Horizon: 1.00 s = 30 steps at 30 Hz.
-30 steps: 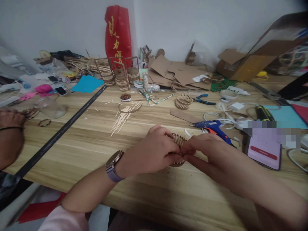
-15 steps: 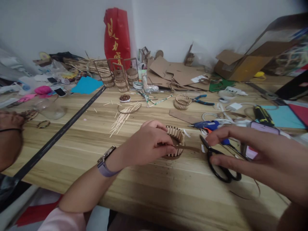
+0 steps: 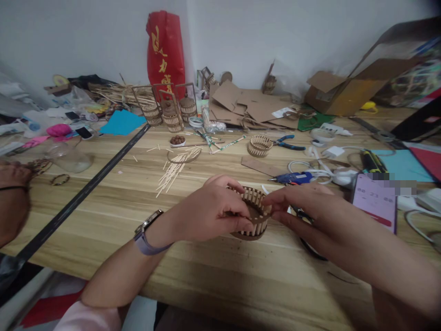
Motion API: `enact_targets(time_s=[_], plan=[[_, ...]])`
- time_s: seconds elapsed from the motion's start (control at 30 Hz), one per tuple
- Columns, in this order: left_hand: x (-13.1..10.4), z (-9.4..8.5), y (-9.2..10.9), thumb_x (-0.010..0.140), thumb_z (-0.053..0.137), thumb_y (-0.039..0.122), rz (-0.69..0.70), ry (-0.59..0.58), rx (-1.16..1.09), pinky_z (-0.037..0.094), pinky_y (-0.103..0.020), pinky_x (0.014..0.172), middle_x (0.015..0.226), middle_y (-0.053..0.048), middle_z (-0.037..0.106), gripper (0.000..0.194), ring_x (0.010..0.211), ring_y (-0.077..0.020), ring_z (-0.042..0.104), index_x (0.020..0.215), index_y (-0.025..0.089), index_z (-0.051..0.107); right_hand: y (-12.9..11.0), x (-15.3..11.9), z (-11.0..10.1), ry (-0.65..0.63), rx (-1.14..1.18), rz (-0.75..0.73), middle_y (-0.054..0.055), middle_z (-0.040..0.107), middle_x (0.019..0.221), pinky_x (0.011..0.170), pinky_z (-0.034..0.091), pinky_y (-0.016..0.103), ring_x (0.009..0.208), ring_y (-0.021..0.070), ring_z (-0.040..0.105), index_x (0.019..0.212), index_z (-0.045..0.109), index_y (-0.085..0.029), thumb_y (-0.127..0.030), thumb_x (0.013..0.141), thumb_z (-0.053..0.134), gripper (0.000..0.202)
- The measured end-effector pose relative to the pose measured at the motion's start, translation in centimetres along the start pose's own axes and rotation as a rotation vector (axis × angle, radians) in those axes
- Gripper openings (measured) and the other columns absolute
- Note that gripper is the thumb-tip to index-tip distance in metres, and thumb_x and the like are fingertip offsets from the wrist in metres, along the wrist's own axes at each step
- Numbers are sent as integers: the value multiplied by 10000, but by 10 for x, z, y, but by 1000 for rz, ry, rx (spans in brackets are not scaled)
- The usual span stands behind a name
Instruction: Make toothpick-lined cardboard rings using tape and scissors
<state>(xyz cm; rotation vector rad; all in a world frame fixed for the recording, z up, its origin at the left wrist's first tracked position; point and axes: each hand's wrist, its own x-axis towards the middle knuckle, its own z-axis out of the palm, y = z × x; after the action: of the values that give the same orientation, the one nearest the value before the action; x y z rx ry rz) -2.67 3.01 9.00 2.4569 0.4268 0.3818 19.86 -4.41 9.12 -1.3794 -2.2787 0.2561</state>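
Observation:
A small round basket [image 3: 257,228] of pale upright sticks and brown cardboard bands sits on the table before me. My left hand [image 3: 217,207] is closed on its left side, thumb and fingers pinching the near rim. At the right rim, my right hand [image 3: 306,207] has its thumb and fingertips closed together on the brown cardboard strip [image 3: 263,217] along the basket's edge. Black scissors [image 3: 313,251] lie beneath my right hand, mostly hidden by it.
Beyond the basket lie a blue glue gun [image 3: 292,178], pliers [image 3: 291,145] and another stick basket [image 3: 260,147]. Loose sticks [image 3: 174,171] are scattered behind my left hand. A phone [image 3: 374,202] lies to the right. Another person's arm [image 3: 14,202] rests at far left.
My right hand has moved left from above the scissors to the basket, and its spread fingers have closed at the rim. The strip that stuck out rightward now follows the basket's edge.

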Motion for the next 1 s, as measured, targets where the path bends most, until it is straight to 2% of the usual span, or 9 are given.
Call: enact_targets(time_s=[0.17, 0.4, 0.5, 0.57, 0.77, 0.87, 0.93, 1.0], plan=[[0, 0, 3, 911, 634, 290, 20, -34, -2, 311, -335, 1077, 740, 22, 688, 189, 1064, -187, 562, 756, 196, 686, -3, 1, 1, -28, -22, -41, 4, 696, 800, 676, 414, 329, 741, 195, 638, 927, 666, -267, -216, 920, 468, 205], [2, 0, 2, 911, 633, 279, 20, -46, -25, 295, -336, 1094, 697, 34, 662, 202, 988, -170, 587, 728, 202, 674, -4, -4, 9, -39, -6, 16, 44, 643, 856, 650, 438, 293, 778, 190, 611, 946, 657, -252, -214, 952, 416, 245], [2, -1, 1, 902, 647, 287, 34, -65, -28, 297, -337, 1091, 722, 32, 683, 192, 1023, -180, 580, 728, 209, 677, -2, -4, 10, -9, 0, -2, 54, 592, 879, 635, 439, 276, 767, 177, 586, 897, 661, -249, -211, 942, 433, 235], [2, -2, 1, 896, 655, 296, 48, -80, -31, 292, -346, 1098, 757, 29, 705, 187, 1053, -188, 574, 732, 212, 683, -1, -2, 8, -32, 7, -25, 56, 571, 904, 641, 443, 274, 774, 174, 577, 875, 665, -248, -206, 929, 461, 215], [1, -7, -8, 893, 659, 287, 106, -127, 1, 236, -374, 1154, 814, 19, 737, 131, 961, -169, 611, 791, 219, 707, -3, 1, 2, -107, 17, -103, 60, 613, 953, 728, 408, 342, 881, 215, 553, 831, 641, -236, -209, 929, 457, 210], [3, -3, -9, 898, 651, 295, 94, -143, 98, 215, -400, 1156, 906, -9, 737, 101, 1100, -202, 571, 895, 218, 715, -8, 0, 8, -127, -45, -96, 54, 634, 938, 763, 374, 381, 893, 229, 541, 796, 632, -229, -219, 941, 452, 232], [6, 4, -8, 893, 654, 346, 82, -145, 140, 225, -421, 1134, 1008, -24, 731, 150, 1206, -231, 508, 965, 230, 715, -11, 0, 13, -130, -60, -81, 58, 639, 910, 768, 368, 390, 879, 229, 540, 767, 628, -220, -209, 942, 440, 257], [8, 10, -7, 911, 629, 361, 73, -141, 147, 251, -422, 1099, 1058, -23, 723, 158, 1205, -233, 505, 961, 238, 715, -10, 1, 15, -137, -51, -67, 56, 643, 891, 777, 373, 397, 867, 227, 550, 750, 634, -222, -212, 943, 445, 270]])
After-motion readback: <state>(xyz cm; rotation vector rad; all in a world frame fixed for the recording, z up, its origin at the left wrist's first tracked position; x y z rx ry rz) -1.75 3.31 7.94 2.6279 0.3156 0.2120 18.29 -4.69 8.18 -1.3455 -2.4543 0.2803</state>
